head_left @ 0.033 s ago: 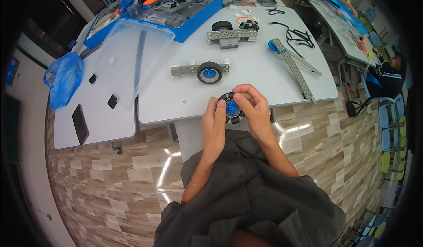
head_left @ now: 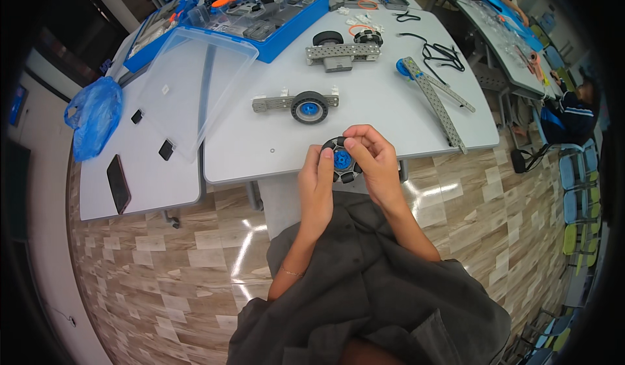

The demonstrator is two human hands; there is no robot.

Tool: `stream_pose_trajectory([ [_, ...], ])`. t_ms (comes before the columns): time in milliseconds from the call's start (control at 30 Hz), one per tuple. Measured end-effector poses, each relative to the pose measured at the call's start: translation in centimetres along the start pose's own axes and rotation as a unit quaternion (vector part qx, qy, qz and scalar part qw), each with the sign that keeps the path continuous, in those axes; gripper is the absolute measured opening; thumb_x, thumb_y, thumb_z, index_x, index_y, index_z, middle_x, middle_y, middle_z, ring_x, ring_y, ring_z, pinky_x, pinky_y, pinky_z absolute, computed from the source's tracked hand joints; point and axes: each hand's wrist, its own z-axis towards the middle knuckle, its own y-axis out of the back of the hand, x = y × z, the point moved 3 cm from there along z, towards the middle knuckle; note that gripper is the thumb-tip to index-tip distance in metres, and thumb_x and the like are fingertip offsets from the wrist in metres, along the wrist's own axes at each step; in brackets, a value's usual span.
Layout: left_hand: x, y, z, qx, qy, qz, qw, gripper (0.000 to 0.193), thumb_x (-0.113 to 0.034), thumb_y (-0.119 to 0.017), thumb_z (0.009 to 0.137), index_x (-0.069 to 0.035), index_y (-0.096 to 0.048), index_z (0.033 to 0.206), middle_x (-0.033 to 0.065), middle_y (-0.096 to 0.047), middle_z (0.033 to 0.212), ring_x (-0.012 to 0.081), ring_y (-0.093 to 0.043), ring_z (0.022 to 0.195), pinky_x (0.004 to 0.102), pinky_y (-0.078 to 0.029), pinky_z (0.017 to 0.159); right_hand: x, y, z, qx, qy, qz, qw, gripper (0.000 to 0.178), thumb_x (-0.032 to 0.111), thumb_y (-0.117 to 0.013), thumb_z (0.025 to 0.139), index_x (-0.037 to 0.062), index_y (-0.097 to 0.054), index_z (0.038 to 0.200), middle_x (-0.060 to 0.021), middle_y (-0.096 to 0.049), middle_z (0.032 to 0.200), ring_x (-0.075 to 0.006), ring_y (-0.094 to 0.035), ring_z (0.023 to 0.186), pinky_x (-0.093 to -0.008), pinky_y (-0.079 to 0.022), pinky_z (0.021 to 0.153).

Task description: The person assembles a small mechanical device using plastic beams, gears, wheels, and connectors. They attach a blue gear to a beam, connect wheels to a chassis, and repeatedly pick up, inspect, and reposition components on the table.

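Note:
An omni wheel (head_left: 342, 160) with a blue hub and black rollers is held in both hands at the table's front edge, above my lap. My left hand (head_left: 316, 186) closes on its left side, the thumb pressed near the rim. On the opposite side, my right hand (head_left: 379, 169) pinches the upper right rim between thumb and fingers. Just beyond lies a grey perforated beam (head_left: 267, 104) with a black-tyred wheel (head_left: 309, 108) on it. Farther back sits another beam assembly (head_left: 343, 54) carrying two wheels and a grey block. My fingers hide parts of the omni wheel.
Two long grey beams (head_left: 433, 101) joined at a blue part lie at right, near black cables (head_left: 443, 56). A blue parts box (head_left: 267, 52) stands back left beside a clear lid (head_left: 195, 85). A phone (head_left: 118, 184) and blue plastic bag (head_left: 97, 114) are left. People sit nearby.

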Motion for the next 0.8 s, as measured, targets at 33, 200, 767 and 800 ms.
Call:
stream_pose_trajectory([
  [33, 0.2, 0.0, 0.4, -0.006, -0.018, 0.001, 1.000, 0.032, -0.031, -0.048, 0.107, -0.004, -0.056, 0.092, -0.0036, -0.049, 0.075, 0.0031, -0.039, 0.069, 0.0228, -0.034, 0.059, 0.0, 0.0, 0.5, 0.003, 0.006, 0.003, 1.000, 0.018, 0.010, -0.063, 0.098, 0.0004, -0.061, 0.113, -0.0002, -0.066, 0.095, -0.0045, -0.059, 0.084, -0.0212, -0.047, 0.077],
  [200, 1.5, 0.3, 0.8, 0.006, -0.003, -0.049, 0.999, 0.033, -0.034, -0.046, 0.109, -0.008, -0.055, 0.091, -0.0063, -0.046, 0.078, 0.0010, -0.037, 0.070, 0.0220, -0.031, 0.059, -0.7, -0.1, 0.5, 0.017, -0.019, 0.060, 0.998, 0.019, 0.011, -0.065, 0.097, 0.0011, -0.061, 0.113, -0.0009, -0.066, 0.096, -0.0048, -0.059, 0.084, -0.0217, -0.048, 0.077],
  [767, -1.1, 1.4, -0.1, -0.039, -0.005, -0.055, 0.998, 0.026, -0.032, -0.047, 0.109, -0.009, -0.055, 0.099, -0.0033, -0.059, 0.090, 0.0035, -0.052, 0.078, 0.0219, -0.043, 0.067, 3.2, -0.4, -1.6, -0.062, 0.111, -0.042, 0.991, 0.017, 0.004, -0.070, 0.092, 0.0007, -0.068, 0.109, -0.0014, -0.065, 0.091, -0.0066, -0.055, 0.076, -0.0218, -0.041, 0.060],
  [800, -1.3, 1.6, 0.0, -0.045, -0.037, -0.029, 0.998, 0.024, -0.030, -0.048, 0.109, -0.008, -0.053, 0.099, -0.0032, -0.059, 0.091, 0.0034, -0.050, 0.078, 0.0215, -0.042, 0.067, 4.0, -0.7, -1.7, -0.055, 0.190, -0.155, 0.968, 0.016, 0.004, -0.072, 0.089, 0.0020, -0.069, 0.105, -0.0015, -0.064, 0.091, -0.0084, -0.056, 0.077, -0.0229, -0.043, 0.060],
])
